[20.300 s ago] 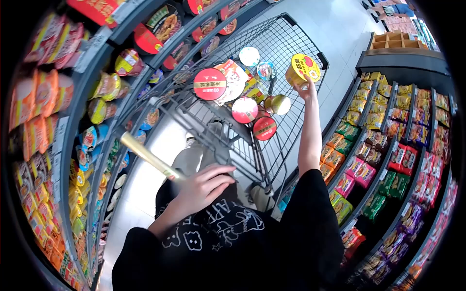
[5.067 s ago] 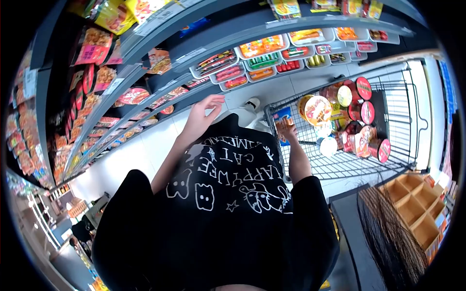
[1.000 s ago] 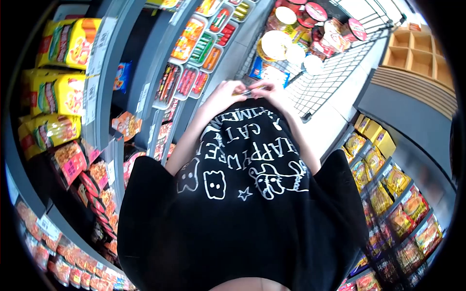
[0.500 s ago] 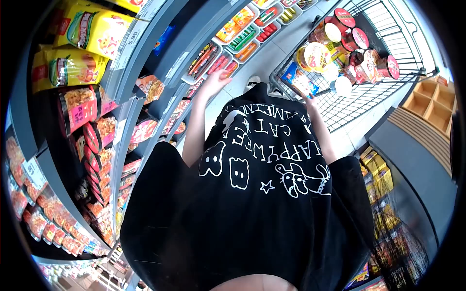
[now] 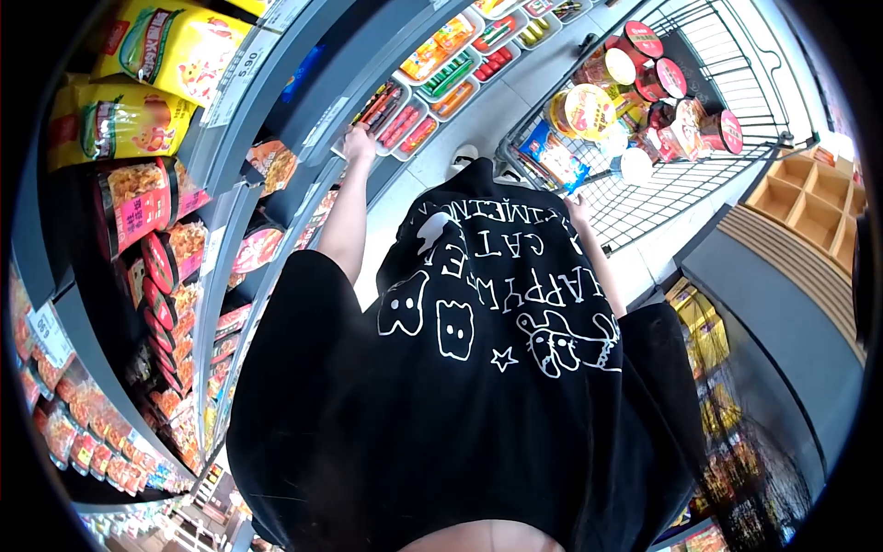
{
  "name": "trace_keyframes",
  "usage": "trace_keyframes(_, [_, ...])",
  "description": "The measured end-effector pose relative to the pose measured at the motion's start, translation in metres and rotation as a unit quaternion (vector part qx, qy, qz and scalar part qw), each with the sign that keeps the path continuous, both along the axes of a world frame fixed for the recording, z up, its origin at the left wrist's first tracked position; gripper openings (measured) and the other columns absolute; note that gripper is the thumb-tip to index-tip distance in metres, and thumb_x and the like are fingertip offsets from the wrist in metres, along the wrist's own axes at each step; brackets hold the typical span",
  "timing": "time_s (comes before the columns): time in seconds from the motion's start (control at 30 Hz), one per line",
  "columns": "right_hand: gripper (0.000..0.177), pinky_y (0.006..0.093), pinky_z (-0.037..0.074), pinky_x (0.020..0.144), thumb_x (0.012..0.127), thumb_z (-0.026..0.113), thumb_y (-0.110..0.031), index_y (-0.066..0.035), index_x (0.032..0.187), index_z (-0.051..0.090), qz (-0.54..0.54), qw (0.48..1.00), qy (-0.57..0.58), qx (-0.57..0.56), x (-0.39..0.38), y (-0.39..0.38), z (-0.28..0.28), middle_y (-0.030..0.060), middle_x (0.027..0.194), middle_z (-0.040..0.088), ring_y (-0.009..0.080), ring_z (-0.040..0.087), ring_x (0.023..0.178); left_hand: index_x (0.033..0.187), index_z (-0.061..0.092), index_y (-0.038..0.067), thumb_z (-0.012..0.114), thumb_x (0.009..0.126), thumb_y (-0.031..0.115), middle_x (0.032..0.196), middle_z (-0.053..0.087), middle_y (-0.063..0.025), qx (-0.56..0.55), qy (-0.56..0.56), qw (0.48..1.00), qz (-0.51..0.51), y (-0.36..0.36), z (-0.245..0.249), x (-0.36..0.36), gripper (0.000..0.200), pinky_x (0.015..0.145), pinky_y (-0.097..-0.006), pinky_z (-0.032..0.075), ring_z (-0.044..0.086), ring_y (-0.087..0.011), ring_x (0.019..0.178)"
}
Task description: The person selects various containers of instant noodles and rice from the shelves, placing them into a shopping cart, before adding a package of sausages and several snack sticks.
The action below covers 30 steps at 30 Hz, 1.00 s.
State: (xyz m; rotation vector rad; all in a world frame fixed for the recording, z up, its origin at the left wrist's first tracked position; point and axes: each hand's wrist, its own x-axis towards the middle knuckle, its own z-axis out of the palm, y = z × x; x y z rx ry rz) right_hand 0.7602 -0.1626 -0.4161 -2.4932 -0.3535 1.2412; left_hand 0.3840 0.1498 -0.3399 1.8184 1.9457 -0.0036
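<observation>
My left hand point(image 5: 358, 145) is at the near edge of a white tray point(image 5: 401, 92) on the shelf front, beside packaged sausages point(image 5: 375, 109). Its fingers are bunched at the tray's edge and partly hidden. My right hand point(image 5: 577, 208) is closed on the near rim of a wire shopping cart point(image 5: 635, 216), with the fingertips mostly out of sight. Just beyond that hand lies a blue snack bag point(image 5: 552, 158) in the cart. Farther in stand a yellow-lidded noodle cup point(image 5: 589, 111) and several red-lidded cups point(image 5: 664, 79).
Shelves of yellow noodle bags point(image 5: 170, 46) and boxed meals point(image 5: 138, 202) rise on my left. More white trays with green packets point(image 5: 450, 74) line the shelf front. A grey counter with a wooden compartment tray point(image 5: 814, 198) stands at right, beyond tiled floor point(image 5: 644, 267).
My left hand has drawn back leftward from over the pink packets to the tray's near edge. The cart and my right hand appear slightly farther left and lower in view.
</observation>
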Motion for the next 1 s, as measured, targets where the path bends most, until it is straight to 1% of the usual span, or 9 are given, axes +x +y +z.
trace_keyframes(0.2, [0.068,0.0336,0.042,0.088,0.075,0.064,-0.024,-0.001,0.13,0.031,-0.011,0.999,0.025,0.041,-0.002,-0.004,-0.036,0.0259,0.116,0.049,0.0313,0.05,0.108,0.1,0.061,0.014,0.048,0.082,0.045,0.108,0.056,-0.0155,-0.08,0.229,0.967,-0.077,0.02,-0.005,0.015,0.038,0.087,-0.0409,0.041,0.053,-0.0307,0.101])
trace_keyframes(0.33, [0.07,0.0337,0.046,0.08,0.078,0.062,-0.018,-0.004,0.134,0.023,-0.067,0.987,0.058,0.132,-0.006,-0.004,-0.043,0.0229,0.12,0.047,0.0255,0.053,0.101,0.096,0.063,0.014,0.049,0.078,0.051,0.1,0.06,-0.0154,-0.076,0.203,0.969,-0.12,0.03,-0.035,-0.005,0.044,0.084,-0.0413,0.042,0.056,-0.0308,0.097])
trace_keyframes(0.4, [0.069,0.033,0.043,0.085,0.079,0.062,-0.018,-0.004,0.134,0.023,-0.095,0.983,0.053,0.151,-0.005,0.001,-0.026,0.0219,0.12,0.047,0.0254,0.05,0.107,0.093,0.063,0.01,0.047,0.082,0.045,0.095,0.061,-0.0176,-0.012,0.196,0.971,-0.138,0.016,0.001,0.009,0.041,0.08,-0.0423,0.043,0.057,-0.0316,0.094])
trace_keyframes(0.47, [0.066,0.0336,0.04,0.089,0.079,0.061,-0.02,-0.003,0.133,0.026,-0.114,0.971,0.024,0.208,-0.011,0.009,0.004,0.0228,0.121,0.046,0.0273,0.046,0.112,0.095,0.059,0.006,0.045,0.086,0.037,0.101,0.056,-0.0182,0.016,0.096,0.992,-0.084,0.009,0.013,0.018,0.035,0.082,-0.045,0.04,0.052,-0.0337,0.098])
trace_keyframes(0.6, [0.059,0.0316,0.042,0.085,0.083,0.058,-0.024,-0.006,0.132,0.03,-0.081,0.961,0.029,0.264,-0.015,0.028,0.06,0.0182,0.118,0.05,0.0225,0.05,0.106,0.088,0.053,-0.001,0.043,0.09,0.029,0.078,0.06,-0.0209,0.102,-0.138,0.983,-0.072,-0.018,0.059,0.051,0.033,0.065,-0.0437,0.044,0.059,-0.0365,0.072])
trace_keyframes(0.7, [0.056,0.0249,0.046,0.073,0.087,0.049,-0.037,-0.008,0.132,0.031,-0.061,0.922,0.22,0.313,-0.016,0.053,0.124,0.0146,0.109,0.055,0.0162,0.057,0.088,0.093,0.057,0.001,0.05,0.087,0.026,0.073,0.061,-0.0161,0.021,-0.302,0.943,-0.141,-0.047,0.102,0.093,0.027,0.06,-0.0339,0.044,0.061,-0.0267,0.067])
trace_keyframes(0.83, [0.068,0.0219,0.045,0.059,0.086,0.03,-0.059,-0.007,0.129,0.033,-0.015,0.83,0.447,0.333,-0.025,0.087,0.198,0.0099,0.083,0.057,0.0125,0.055,0.062,0.092,0.059,0.003,0.057,0.082,0.019,0.074,0.061,-0.0133,-0.127,-0.347,0.873,-0.319,-0.08,0.146,0.151,0.018,0.061,-0.0303,0.044,0.06,-0.0225,0.066])
trace_keyframes(0.87, [0.058,0.0209,0.044,0.053,0.088,0.035,-0.052,-0.005,0.122,0.041,-0.01,0.796,0.502,0.339,-0.026,0.093,0.197,0.0086,0.077,0.057,0.0111,0.053,0.057,0.092,0.058,0.003,0.058,0.081,0.018,0.075,0.061,-0.013,-0.133,-0.379,0.835,-0.375,-0.082,0.143,0.157,0.018,0.062,-0.0298,0.044,0.059,-0.0226,0.066])
trace_keyframes(1.0, [0.036,0.0182,0.044,0.051,0.089,0.046,-0.033,-0.002,0.107,0.052,0.055,0.857,0.432,0.274,-0.023,0.105,0.188,0.0048,0.068,0.057,0.0087,0.053,0.054,0.096,0.059,0.004,0.059,0.08,0.017,0.083,0.063,-0.0099,-0.153,-0.3,0.831,-0.442,-0.076,0.14,0.159,0.021,0.067,-0.0291,0.044,0.06,-0.0194,0.076])
